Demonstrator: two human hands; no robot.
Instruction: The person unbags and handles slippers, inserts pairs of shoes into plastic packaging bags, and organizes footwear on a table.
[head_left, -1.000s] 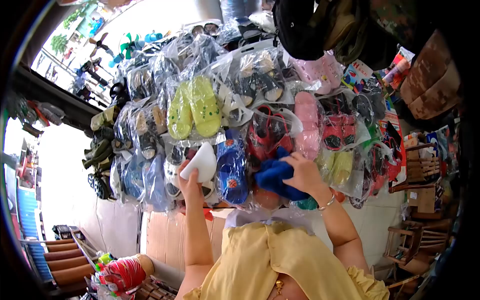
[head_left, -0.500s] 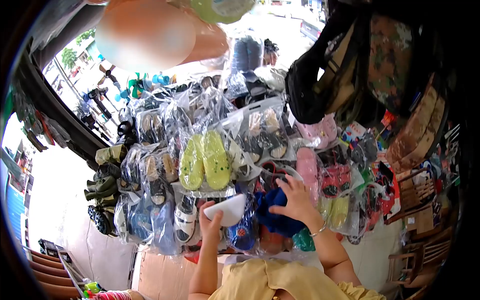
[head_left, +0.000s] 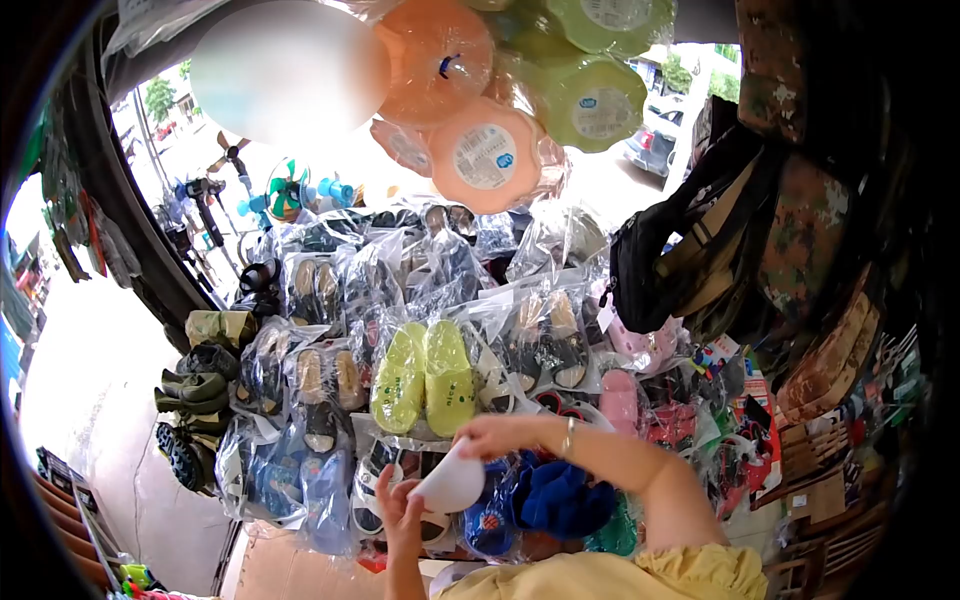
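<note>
Between my two hands is a stiff-looking white sheet (head_left: 452, 486) with a rounded edge. My left hand (head_left: 402, 512) grips its lower left side, thumb and fingers closed on it. Fingers of my right hand (head_left: 490, 437) pinch its upper end, the forearm reaching across from the right. A crumpled dark blue cloth item (head_left: 565, 498) lies just below my right forearm, untouched; its exact kind is unclear. Beside it are blue clogs (head_left: 488, 525) in clear plastic. Bagged lime-green slippers (head_left: 450, 388) rest just beyond my right hand.
Several bagged pairs of shoes cover the display, including pink clogs (head_left: 645, 342). Peach and green plastic items (head_left: 488, 160) hang overhead. A black backpack (head_left: 650, 270) hangs at right, near wooden chairs (head_left: 815, 480). Olive shoes (head_left: 195, 390) line the left edge.
My right hand has left the dark blue cloth item and moved left to pinch the white sheet. My left hand still holds the sheet, now tilted more upright. The camera view has shifted upward.
</note>
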